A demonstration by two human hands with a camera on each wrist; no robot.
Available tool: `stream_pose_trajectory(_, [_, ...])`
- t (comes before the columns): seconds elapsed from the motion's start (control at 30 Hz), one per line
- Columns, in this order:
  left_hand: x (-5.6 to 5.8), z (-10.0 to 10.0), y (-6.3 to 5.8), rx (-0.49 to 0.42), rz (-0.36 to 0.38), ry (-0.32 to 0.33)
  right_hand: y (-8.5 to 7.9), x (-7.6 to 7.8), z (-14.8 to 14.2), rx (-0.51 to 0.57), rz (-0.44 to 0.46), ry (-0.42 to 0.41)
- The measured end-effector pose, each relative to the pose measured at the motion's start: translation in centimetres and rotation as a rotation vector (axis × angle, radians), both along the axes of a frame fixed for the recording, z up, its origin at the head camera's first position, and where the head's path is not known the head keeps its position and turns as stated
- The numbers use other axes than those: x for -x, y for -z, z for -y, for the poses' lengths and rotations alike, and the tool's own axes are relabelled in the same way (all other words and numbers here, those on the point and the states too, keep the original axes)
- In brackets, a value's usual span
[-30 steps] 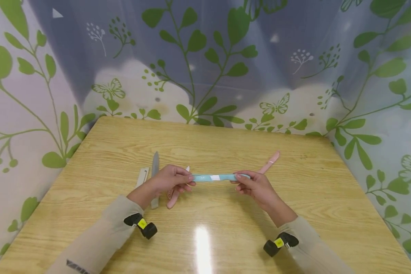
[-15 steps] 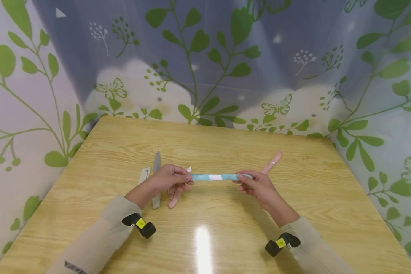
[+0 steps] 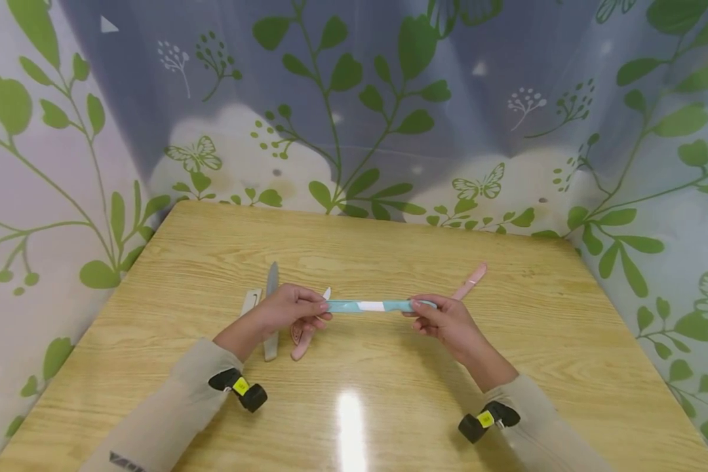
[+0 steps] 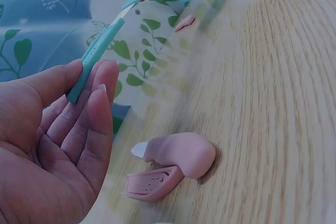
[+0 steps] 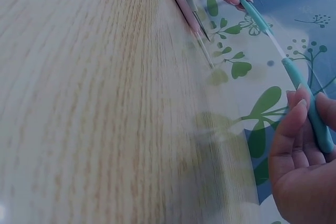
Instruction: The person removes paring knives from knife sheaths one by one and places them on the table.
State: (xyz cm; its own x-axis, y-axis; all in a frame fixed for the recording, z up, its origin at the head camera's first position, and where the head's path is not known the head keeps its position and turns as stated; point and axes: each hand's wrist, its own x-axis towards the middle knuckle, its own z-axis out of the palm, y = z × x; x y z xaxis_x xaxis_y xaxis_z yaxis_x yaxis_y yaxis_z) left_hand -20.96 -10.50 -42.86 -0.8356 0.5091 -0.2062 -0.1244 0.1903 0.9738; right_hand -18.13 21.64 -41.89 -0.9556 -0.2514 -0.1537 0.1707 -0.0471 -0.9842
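Observation:
Both hands hold a teal knife (image 3: 398, 305) level over the table, with a short stretch of white blade (image 3: 371, 306) bare between sheath and handle. My left hand (image 3: 289, 306) pinches the teal sheath (image 4: 100, 51) near its end, thumb on top. At the other end my right hand (image 3: 445, 321) grips the handle (image 5: 315, 111) between thumb and fingers. Under the left hand lies a pink knife (image 3: 301, 346) with a white blade, its pink slotted sheath (image 4: 152, 183) beside it. Left of these is a grey-bladed knife (image 3: 272, 278), partly covered by the left hand.
A pale beige sheath (image 3: 251, 299) lies at the left, partly behind the left forearm. Beyond the right hand, a slim pink piece with a white band (image 3: 471, 282) rests on the wooden table (image 3: 389, 249). A leaf-patterned curtain (image 3: 366, 131) encloses the table's back and sides.
The right hand has drawn slightly rightward from the left, and the bare white stretch of blade has grown longer. The things on the table lie as before.

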Motion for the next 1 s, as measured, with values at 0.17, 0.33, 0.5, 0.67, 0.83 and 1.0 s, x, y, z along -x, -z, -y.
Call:
stream_pose_trajectory(0.17, [0.0,0.2,0.0,-0.001,-0.005,0.006,0.1,0.1,-0.2,-0.019,-0.002,0.000])
stream_pose_trajectory(0.33, [0.0,0.3,-0.1,0.009,0.002,-0.004,0.3,0.2,-0.3,-0.015,0.007,0.001])
stream_pose_trajectory(0.5, [0.1,0.4,-0.1,0.014,0.006,-0.011,0.4,0.2,-0.4,-0.014,0.013,0.008])
stream_pose_trajectory(0.67, [0.1,0.5,0.2,0.018,0.020,-0.011,0.3,0.1,-0.6,-0.023,0.019,0.016])
stream_pose_trajectory(0.83, [0.3,0.8,0.5,0.018,0.024,-0.018,0.4,0.1,-1.0,-0.007,0.015,0.027])
stream_pose_trajectory(1.0, [0.3,1.0,0.5,0.022,0.022,-0.028,0.5,0.1,-1.5,0.010,0.015,0.018])
